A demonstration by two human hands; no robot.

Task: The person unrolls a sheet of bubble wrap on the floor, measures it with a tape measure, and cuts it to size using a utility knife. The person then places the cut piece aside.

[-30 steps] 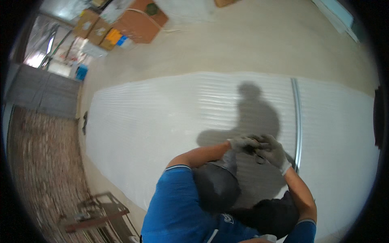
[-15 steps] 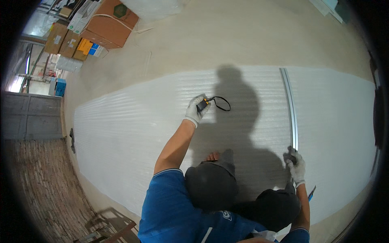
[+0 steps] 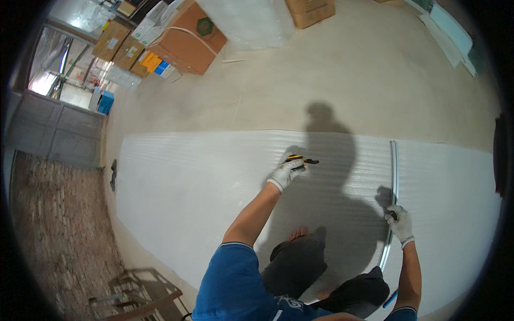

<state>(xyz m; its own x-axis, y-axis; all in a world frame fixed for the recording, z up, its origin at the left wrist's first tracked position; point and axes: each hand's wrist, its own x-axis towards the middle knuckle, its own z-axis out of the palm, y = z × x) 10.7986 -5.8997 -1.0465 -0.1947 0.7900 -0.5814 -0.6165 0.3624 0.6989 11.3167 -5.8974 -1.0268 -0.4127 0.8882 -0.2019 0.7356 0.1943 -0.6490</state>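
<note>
landmark: wide white ribbed foam sheet [image 3: 203,198] spread flat on the pale concrete floor [image 3: 321,80]. left of the sheet: brick-patterned strip [image 3: 53,224], small dark object [image 3: 113,174] at the sheet's left edge, wooden frame [image 3: 139,294] off its lower-left corner. above the sheet's left end: stack of brown cardboard boxes [image 3: 187,37]; one more box [image 3: 310,10] further right, well apart from the work.

left hand [image 3: 285,172], white glove, closed around a yellow-and-black utility knife [image 3: 300,159], reaching out over the sheet's middle near its far edge. right hand [image 3: 399,222], white glove, fingers pressed down on a long thin metal straightedge [image 3: 393,187] lying across the sheet's right part, far edge to near edge.

step, as i read it: marking or cutting the sheet, rule pinned, knife well apart from it. next move likely needs the knife brought to the rule's far end, rule held firm.

in the way: person's own knees [image 3: 300,267] on the sheet near the rule's near end, own shadow [image 3: 332,176] across the line.
</note>
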